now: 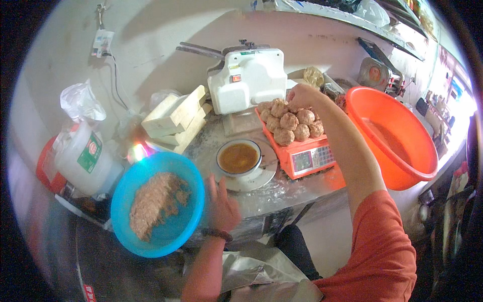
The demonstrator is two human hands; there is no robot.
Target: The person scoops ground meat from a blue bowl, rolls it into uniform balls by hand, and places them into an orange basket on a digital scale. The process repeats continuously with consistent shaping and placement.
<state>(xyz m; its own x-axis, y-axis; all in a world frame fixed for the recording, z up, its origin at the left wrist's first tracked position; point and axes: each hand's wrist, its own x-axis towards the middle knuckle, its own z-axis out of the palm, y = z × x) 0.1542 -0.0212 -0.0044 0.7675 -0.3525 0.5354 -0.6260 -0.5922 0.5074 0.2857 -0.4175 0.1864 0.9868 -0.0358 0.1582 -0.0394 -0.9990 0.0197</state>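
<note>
My right hand point(302, 96) reaches to the back of a pile of meatballs point(289, 121) on an orange digital scale point(311, 160); its fingertips are hidden behind the hand, so what it holds does not show. Slightly blurred, my left hand point(224, 207) is beside the rim of a blue plastic basin point(177, 241), fingers apart and nothing seen in it. Minced meat point(154, 200) lies in that basin. Between the basin and the scale, a white enamel bowl point(239, 173) of brown liquid point(238, 157) stands on a plate point(260, 182).
A large orange basin point(426, 166) is at the right. Behind the bowl stands a white machine point(249, 75) with a red switch. Pale stacked boxes point(169, 120) and a white plastic jug point(81, 162) are at the left. A shelf point(339, 19) runs along the wall above.
</note>
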